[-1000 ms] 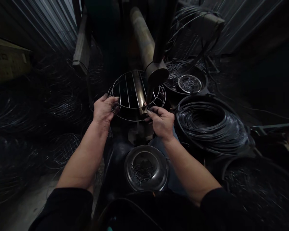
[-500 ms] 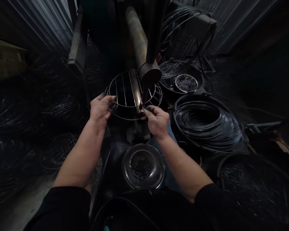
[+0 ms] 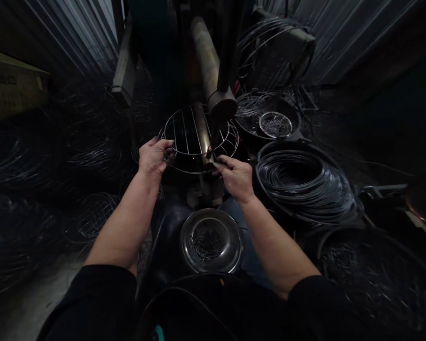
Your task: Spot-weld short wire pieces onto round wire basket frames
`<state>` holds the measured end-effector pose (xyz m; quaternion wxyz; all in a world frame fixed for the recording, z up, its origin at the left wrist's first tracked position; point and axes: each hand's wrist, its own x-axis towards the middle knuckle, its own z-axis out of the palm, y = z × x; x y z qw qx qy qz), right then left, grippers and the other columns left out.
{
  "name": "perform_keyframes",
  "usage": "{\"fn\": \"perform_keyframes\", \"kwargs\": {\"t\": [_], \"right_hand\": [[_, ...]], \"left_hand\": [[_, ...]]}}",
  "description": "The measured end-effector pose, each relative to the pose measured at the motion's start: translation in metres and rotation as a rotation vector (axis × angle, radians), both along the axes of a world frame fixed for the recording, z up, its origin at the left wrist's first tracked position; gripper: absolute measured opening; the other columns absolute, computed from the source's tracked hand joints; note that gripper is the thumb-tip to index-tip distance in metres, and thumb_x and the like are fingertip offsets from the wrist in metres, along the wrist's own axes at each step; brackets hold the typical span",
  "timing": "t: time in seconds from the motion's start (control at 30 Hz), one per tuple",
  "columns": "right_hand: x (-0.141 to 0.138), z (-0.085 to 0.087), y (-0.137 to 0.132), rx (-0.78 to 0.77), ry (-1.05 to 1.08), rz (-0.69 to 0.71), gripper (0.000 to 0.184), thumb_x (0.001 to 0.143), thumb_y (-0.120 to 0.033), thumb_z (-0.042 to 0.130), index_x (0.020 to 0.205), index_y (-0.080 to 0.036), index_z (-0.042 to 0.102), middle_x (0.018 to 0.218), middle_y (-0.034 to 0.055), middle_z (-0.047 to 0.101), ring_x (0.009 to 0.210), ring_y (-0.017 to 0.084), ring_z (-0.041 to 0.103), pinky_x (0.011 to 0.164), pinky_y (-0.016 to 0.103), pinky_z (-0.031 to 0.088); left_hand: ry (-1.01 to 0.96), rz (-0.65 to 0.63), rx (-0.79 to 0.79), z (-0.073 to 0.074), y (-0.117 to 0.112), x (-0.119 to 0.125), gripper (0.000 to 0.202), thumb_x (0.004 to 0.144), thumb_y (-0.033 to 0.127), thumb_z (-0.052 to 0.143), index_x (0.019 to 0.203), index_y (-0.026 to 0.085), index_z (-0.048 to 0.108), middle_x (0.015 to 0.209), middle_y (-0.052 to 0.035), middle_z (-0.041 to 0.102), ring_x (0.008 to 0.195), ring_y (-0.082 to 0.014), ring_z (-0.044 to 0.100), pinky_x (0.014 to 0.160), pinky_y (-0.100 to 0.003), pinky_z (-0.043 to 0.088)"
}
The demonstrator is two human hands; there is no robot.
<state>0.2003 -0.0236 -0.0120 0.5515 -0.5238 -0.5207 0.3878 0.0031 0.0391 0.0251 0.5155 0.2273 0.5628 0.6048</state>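
Observation:
A round wire rack [image 3: 186, 142], with two hoops and thin cross bars, lies around the lower metal cylinder of a machine. My left hand [image 3: 154, 154] is closed on its left rim, thumb on top. At the rack's near right edge, the fingers of my right hand [image 3: 236, 176] are pinched together; what is between them is too small to make out. Just beyond those fingertips, a copper-coloured tip [image 3: 209, 151] meets the rim between the upper cylinder [image 3: 222, 104] and the lower cylinder [image 3: 200, 125]. A tiny bright spark shows below the rim.
A steel bowl [image 3: 188, 255] with short wire pieces sits below my hands. To the right are a large coil of wire [image 3: 333, 194], a dark tub [image 3: 294, 125] holding a small basket, and another tub [image 3: 321, 255] of wire pieces. Wire heaps [image 3: 88, 154] lie left.
The whole view has shifted slightly. Both hands stay at the rack, which sits nearly the same against the machine. A small spark now shows near the rim.

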Motion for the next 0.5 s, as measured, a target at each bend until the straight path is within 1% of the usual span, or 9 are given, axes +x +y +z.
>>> {"fn": "perform_keyframes", "kwargs": {"t": [0.1, 0.2, 0.27, 0.3, 0.37, 0.43, 0.47, 0.5], "right_hand": [[0.003, 0.001, 0.003, 0.046, -0.147, 0.006, 0.014, 0.076, -0.026, 0.064, 0.086, -0.021, 0.074, 0.074, -0.0006, 0.069, 0.059, 0.014, 0.065, 0.062, 0.026, 0.052], [0.003, -0.003, 0.006, 0.123, -0.269, -0.047, 0.014, 0.078, -0.024, 0.062, 0.085, -0.022, 0.074, 0.073, -0.0002, 0.069, 0.066, 0.016, 0.065, 0.069, 0.028, 0.052], [0.002, -0.006, 0.006, 0.155, -0.300, -0.059, 0.014, 0.077, -0.023, 0.062, 0.084, -0.022, 0.074, 0.074, 0.0004, 0.070, 0.072, 0.017, 0.065, 0.074, 0.029, 0.052], [0.002, -0.007, 0.004, 0.159, -0.281, -0.061, 0.014, 0.078, -0.024, 0.063, 0.085, -0.022, 0.074, 0.075, 0.0008, 0.070, 0.073, 0.017, 0.065, 0.074, 0.030, 0.052], [0.006, -0.007, -0.002, 0.149, -0.194, -0.078, 0.016, 0.080, -0.029, 0.063, 0.089, -0.021, 0.074, 0.078, 0.0015, 0.071, 0.071, 0.017, 0.066, 0.073, 0.031, 0.053], [0.015, -0.005, -0.015, 0.142, -0.158, -0.135, 0.021, 0.084, -0.035, 0.061, 0.094, -0.021, 0.073, 0.082, 0.0025, 0.070, 0.072, 0.018, 0.066, 0.073, 0.032, 0.054], [0.022, -0.005, -0.022, 0.139, -0.197, -0.152, 0.023, 0.085, -0.036, 0.059, 0.096, -0.021, 0.073, 0.084, 0.0033, 0.070, 0.075, 0.018, 0.066, 0.074, 0.033, 0.054], [0.030, -0.005, -0.031, 0.129, -0.282, -0.142, 0.023, 0.085, -0.037, 0.059, 0.095, -0.022, 0.073, 0.086, 0.0043, 0.070, 0.078, 0.019, 0.066, 0.077, 0.034, 0.053]], "left_hand": [[-0.007, 0.022, -0.032, 0.001, 0.000, 0.001, 0.030, 0.053, 0.005, 0.067, 0.071, 0.018, 0.047, 0.062, 0.0013, 0.055, 0.051, -0.0131, 0.056, 0.043, -0.023, 0.044], [0.002, 0.030, -0.028, -0.001, -0.001, 0.001, 0.033, 0.052, 0.006, 0.069, 0.074, 0.019, 0.048, 0.063, 0.0011, 0.055, 0.053, -0.0139, 0.056, 0.044, -0.023, 0.044], [0.005, 0.016, -0.017, -0.003, -0.001, 0.000, 0.033, 0.052, 0.007, 0.069, 0.074, 0.019, 0.048, 0.065, 0.0004, 0.055, 0.054, -0.0144, 0.057, 0.045, -0.024, 0.045], [0.007, 0.005, -0.015, -0.004, -0.001, -0.002, 0.033, 0.051, 0.008, 0.070, 0.074, 0.019, 0.049, 0.066, 0.0000, 0.056, 0.055, -0.0146, 0.057, 0.046, -0.025, 0.046], [0.023, -0.017, -0.021, -0.005, 0.002, -0.007, 0.032, 0.051, 0.011, 0.071, 0.075, 0.018, 0.051, 0.069, -0.0008, 0.058, 0.058, -0.0151, 0.057, 0.048, -0.027, 0.048], [0.053, -0.042, -0.039, -0.004, 0.007, -0.013, 0.029, 0.054, 0.018, 0.073, 0.077, 0.018, 0.055, 0.074, -0.0030, 0.060, 0.061, -0.0162, 0.058, 0.049, -0.027, 0.048], [0.069, -0.054, -0.048, -0.003, 0.011, -0.017, 0.028, 0.056, 0.023, 0.074, 0.078, 0.018, 0.058, 0.075, -0.0044, 0.061, 0.063, -0.0167, 0.058, 0.050, -0.027, 0.047], [0.084, -0.072, -0.052, -0.002, 0.016, -0.021, 0.027, 0.059, 0.027, 0.075, 0.079, 0.017, 0.060, 0.077, -0.0058, 0.062, 0.064, -0.0171, 0.058, 0.050, -0.027, 0.046]]}}
